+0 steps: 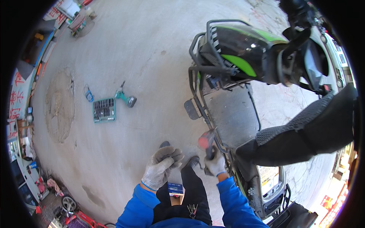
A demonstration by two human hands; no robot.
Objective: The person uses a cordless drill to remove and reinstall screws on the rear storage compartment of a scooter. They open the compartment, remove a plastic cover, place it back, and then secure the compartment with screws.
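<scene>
The left gloved hand (161,167) bends loosely — whether around anything, I cannot tell — while the right gloved hand (215,162) grasps a blurred red-and-black power tool (207,140) at the scooter's (243,49) side rail (205,113), open concrete (152,76) running leftward to a cordless driver (121,95) and teal case (104,120) of dark sockets (104,108).

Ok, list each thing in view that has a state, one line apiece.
Left hand: gloved, fingers partly curled; grip unclear
Right hand: gloved, closed on the red and black tool
Red and black tool: held, blurred
Scooter: standing
Green drill: lying on the ground, bit fitted
Green case: open, dark pieces inside
Keys: hanging at the waist
</scene>
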